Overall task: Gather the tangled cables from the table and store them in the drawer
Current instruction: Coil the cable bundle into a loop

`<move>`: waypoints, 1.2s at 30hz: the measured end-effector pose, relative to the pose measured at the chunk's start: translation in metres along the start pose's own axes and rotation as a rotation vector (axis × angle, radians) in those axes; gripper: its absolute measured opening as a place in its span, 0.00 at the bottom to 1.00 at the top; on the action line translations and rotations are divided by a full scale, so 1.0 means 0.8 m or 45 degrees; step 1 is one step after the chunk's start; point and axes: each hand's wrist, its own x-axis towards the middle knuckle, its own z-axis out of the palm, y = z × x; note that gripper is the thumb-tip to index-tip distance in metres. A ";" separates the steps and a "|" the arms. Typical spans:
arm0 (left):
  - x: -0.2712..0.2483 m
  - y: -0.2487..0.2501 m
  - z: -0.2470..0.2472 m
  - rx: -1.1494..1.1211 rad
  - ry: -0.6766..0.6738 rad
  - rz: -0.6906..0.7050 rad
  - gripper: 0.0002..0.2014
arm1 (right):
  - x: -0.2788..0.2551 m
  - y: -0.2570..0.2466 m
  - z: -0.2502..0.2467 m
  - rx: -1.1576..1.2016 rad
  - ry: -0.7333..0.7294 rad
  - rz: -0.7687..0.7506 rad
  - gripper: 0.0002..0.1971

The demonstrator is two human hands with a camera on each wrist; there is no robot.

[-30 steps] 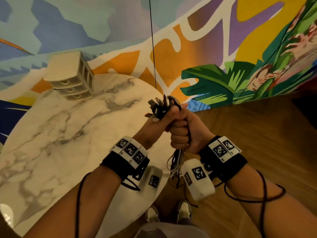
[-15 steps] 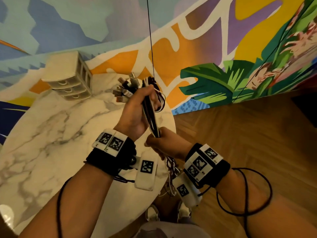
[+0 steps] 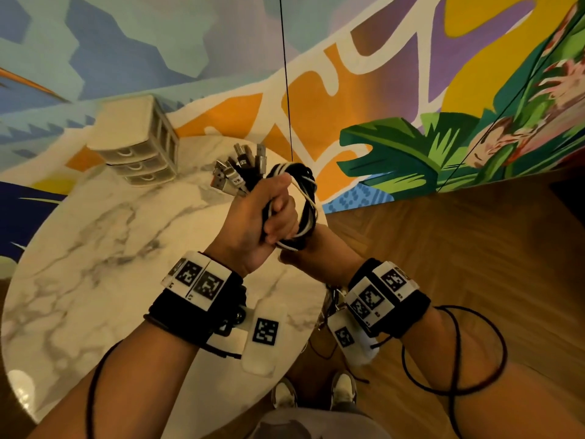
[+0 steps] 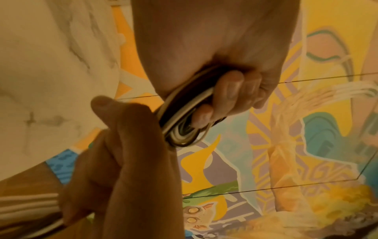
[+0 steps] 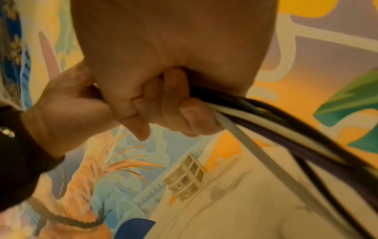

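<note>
From the head view I have my left hand point(image 3: 253, 223) curled tight around the cables point(image 3: 294, 204), which are wound into a loop held up in the air above the near edge of the tabletop point(image 3: 95, 248); their plugs point(image 3: 240, 172) fan out just beyond my knuckles, and the drawer unit point(image 3: 139, 144) stands well beyond that hand, off to its left, all drawers looking closed. My right hand point(image 3: 304, 258) sits just under the left one, mostly hidden here. I judge this as the coiling step of gathering, with the trailing ends hanging below my right wrist yet to be wound in; next I need to finish the wraps, carry the bundle across to the unit, and free one hand to pull a drawer open. Against the head frame half a second ago, the straight run of cable between my hands has become a round loop and the right hand has closed in beneath the left. In the left wrist view the left fingers point(image 4: 229, 90) wrap the black and white strands, the right hand beside them clasping the same bundle lower down. In the right wrist view my right hand point(image 5: 163, 103) is fisted around several strands that stream away from it to the right, blurred.
</note>
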 end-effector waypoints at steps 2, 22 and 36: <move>-0.001 0.003 -0.004 -0.003 -0.021 -0.016 0.21 | 0.002 0.009 -0.006 -0.028 0.065 -0.015 0.07; -0.021 -0.008 -0.044 0.366 -0.031 -0.325 0.21 | 0.004 0.202 -0.020 -0.588 -0.043 0.374 0.07; 0.040 -0.064 0.021 0.047 0.786 0.044 0.20 | -0.004 0.109 0.099 0.228 0.341 -0.073 0.35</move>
